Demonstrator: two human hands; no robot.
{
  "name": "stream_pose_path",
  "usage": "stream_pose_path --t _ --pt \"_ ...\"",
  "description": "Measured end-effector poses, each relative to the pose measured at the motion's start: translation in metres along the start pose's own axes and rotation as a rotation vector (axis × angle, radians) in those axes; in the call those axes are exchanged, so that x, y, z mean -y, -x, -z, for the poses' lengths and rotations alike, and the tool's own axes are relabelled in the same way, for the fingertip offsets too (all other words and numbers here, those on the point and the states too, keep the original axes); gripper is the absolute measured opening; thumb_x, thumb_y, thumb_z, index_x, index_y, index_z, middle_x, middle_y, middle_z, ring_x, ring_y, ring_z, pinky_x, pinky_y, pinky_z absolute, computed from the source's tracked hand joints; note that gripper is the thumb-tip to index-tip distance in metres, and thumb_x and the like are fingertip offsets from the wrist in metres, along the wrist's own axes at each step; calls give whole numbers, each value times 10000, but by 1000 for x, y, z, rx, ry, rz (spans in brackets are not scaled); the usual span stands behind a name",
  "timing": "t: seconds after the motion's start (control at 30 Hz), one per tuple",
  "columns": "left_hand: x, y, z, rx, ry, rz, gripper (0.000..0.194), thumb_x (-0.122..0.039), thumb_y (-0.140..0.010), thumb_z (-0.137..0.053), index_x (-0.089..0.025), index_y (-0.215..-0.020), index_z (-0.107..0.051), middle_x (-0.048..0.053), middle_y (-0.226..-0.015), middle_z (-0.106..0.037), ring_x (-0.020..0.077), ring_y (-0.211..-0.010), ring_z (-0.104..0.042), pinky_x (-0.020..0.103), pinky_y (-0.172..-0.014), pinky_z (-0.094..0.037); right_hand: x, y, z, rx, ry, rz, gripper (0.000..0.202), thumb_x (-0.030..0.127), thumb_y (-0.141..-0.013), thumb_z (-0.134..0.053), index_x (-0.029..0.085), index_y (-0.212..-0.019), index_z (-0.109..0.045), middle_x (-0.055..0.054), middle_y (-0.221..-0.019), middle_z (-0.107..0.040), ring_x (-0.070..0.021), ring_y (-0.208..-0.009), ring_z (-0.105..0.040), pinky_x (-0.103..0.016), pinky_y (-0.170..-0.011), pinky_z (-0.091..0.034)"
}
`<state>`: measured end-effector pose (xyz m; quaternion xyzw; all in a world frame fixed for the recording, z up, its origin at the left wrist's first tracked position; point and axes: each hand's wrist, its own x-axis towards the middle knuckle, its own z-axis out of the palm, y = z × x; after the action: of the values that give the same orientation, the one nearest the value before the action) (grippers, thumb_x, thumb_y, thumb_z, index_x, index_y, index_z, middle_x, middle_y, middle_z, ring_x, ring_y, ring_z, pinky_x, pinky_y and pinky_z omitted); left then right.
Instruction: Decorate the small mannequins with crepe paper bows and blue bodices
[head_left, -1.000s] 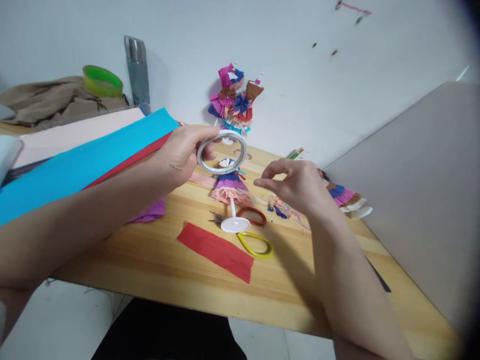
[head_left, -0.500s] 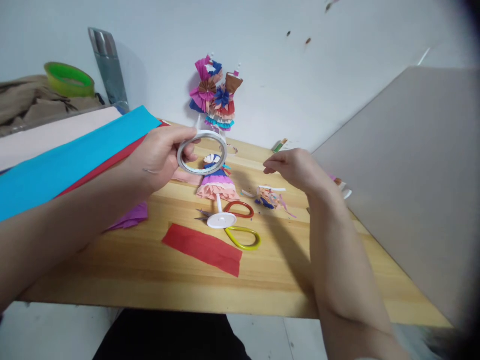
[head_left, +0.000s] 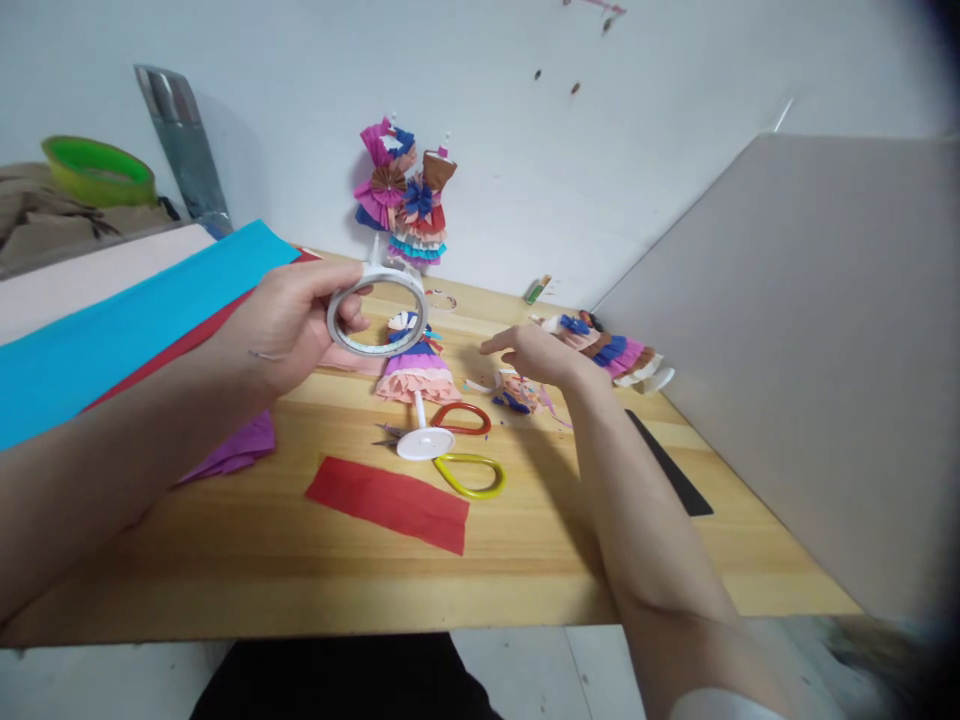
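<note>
My left hand (head_left: pixel 289 325) pinches a roll of white tape (head_left: pixel 422 312) between thumb and fingers, holding it up over the table. Behind the ring stands a small dress form (head_left: pixel 418 366) in layered blue, purple and pink crepe paper, leaning on its white stand. My right hand (head_left: pixel 538 354) hovers right of it with its index finger stretched out and nothing visible in it. Below lie scissors (head_left: pixel 480 494) with one red and one yellow handle, their blades partly behind the stand's base. A red crepe paper strip (head_left: pixel 390 503) rests near the table's front.
Paper scraps (head_left: pixel 519 392) lie below my right hand. Another paper dress form (head_left: pixel 619 352) lies on the right, by a black strip (head_left: pixel 670 465) and a grey panel (head_left: pixel 750 330). Two decorated forms (head_left: pixel 386 185) stand at the wall. Blue paper (head_left: pixel 150 318) and green tape (head_left: pixel 101 172) are left.
The view has shifted, so the scene sits further left. My right hand has moved left, its index finger now extended. The lying dress form and black strip show more fully. My left hand keeps the tape.
</note>
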<state>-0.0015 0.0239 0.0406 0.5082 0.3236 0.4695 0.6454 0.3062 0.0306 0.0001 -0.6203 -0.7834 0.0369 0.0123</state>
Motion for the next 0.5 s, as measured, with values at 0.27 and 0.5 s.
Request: stream_pose_path --t 0.27,0.5 --pt "-5 3 -5 -30 70 39 39 -142 -801 -595 -136 -789 -631 -27 -558 -473 88 -547 -458 190 -586 -490 16 -14 -20 142 -17 161 352 -24 -667 -570 199 -810 -803 -26 -885 -779 -165 -807 -701 -214 -751 -509" --pt "-3 0 -4 -14 72 23 143 -117 -844 -545 -108 -706 -580 -12 -613 -485 65 -554 -458 160 -577 -500 24 -20 -23 -24 44 178 484 -40 -712 -467 129 -1074 -740 -122 -1204 -700 -230 -1146 -605 -325 -999 -428"
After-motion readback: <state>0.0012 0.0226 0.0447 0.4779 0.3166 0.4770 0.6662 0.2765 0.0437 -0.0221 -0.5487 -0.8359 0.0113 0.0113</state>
